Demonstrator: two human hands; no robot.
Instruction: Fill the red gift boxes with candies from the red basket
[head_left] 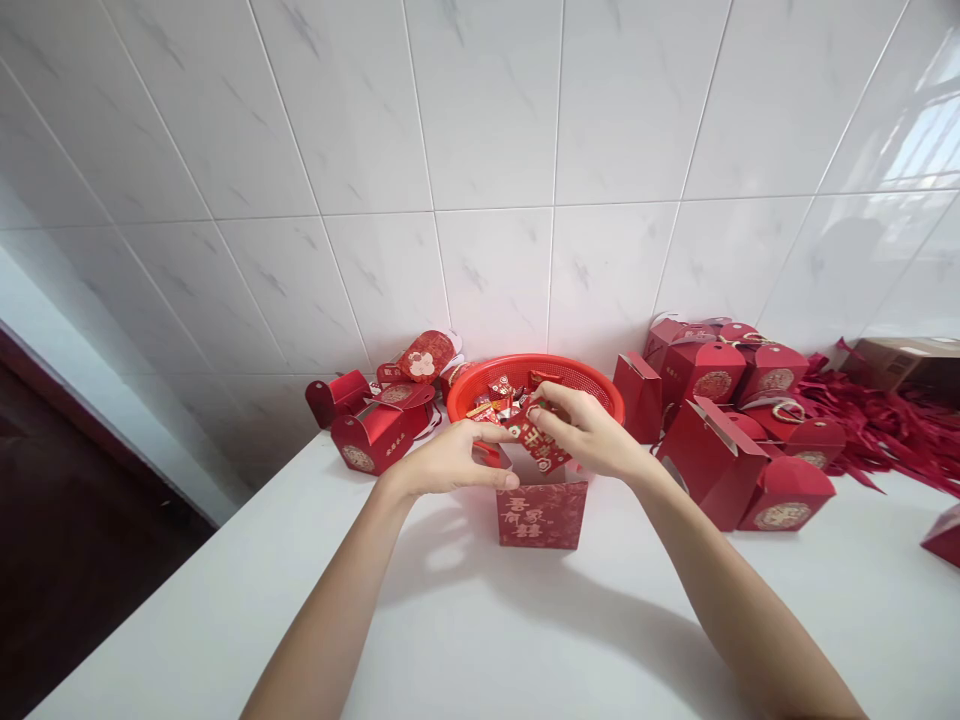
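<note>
A red paper gift box (541, 518) with gold characters stands upright on the white table, its top uncovered. My left hand (450, 460) holds it by the upper left edge, thumb on the front rim and index finger stretched along the far side. Over the box's mouth, my right hand (589, 432) pinches a red patterned packet (538, 440), which tilts down toward the inside. Directly behind is a red plastic basket (611, 392) with wrapped sweets (487, 410) in it, partly covered by my hands. The inside of the box is mostly hidden.
Several folded red boxes (381, 432) lie at the back left. More red boxes (784, 495) are grouped on the right, beside a heap of dark red ribbons (877, 420) and a cardboard carton (892, 362). A white tiled wall (495, 270) borders the table's back.
</note>
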